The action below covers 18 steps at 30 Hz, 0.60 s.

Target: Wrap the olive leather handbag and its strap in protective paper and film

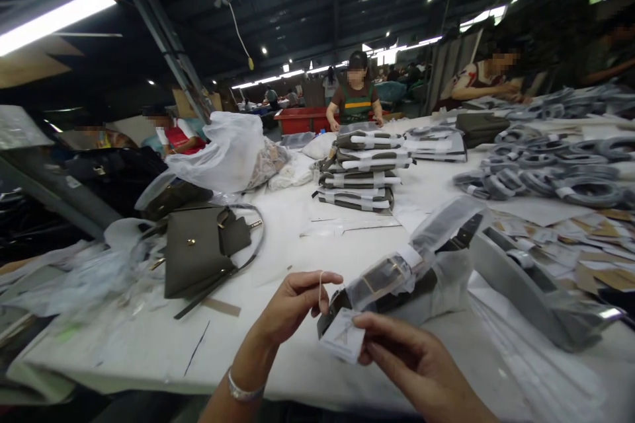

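Lower centre: our left hand (292,307) pinches thin white string (321,291); right hand (411,363) pinches small white paper tag (342,337); both feather-light, limp, best gripped by edges.

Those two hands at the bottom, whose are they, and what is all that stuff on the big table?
The camera sits on a person's head, looking down, so the hands are that person's own. The left hand pinches a thin white string. The right hand holds a small white tag. Between them lies a dark strap wrapped in clear plastic, resting on the white table. Further left lies an olive-grey handbag. In the middle stands a stack of wrapped bags, and on the right lie grey coiled straps. Other people work at the far side.
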Each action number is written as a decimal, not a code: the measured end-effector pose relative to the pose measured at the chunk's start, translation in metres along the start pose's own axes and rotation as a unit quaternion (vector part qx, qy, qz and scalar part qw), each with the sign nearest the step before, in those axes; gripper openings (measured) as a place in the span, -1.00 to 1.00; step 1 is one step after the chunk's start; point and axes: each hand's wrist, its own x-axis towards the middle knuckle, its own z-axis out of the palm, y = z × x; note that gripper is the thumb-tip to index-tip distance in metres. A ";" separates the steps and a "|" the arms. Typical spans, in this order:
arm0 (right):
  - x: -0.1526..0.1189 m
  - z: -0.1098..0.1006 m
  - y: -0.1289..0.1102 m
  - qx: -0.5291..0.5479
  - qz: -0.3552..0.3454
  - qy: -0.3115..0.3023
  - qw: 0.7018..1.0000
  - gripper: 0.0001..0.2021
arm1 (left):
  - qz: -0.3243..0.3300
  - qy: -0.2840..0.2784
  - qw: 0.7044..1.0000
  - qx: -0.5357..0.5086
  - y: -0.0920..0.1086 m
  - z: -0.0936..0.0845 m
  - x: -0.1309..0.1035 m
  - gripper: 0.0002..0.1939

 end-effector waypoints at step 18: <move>0.035 0.016 -0.032 -0.406 -0.265 0.139 0.864 -0.81 | 0.169 0.040 0.967 0.185 0.019 0.021 -0.015 -0.53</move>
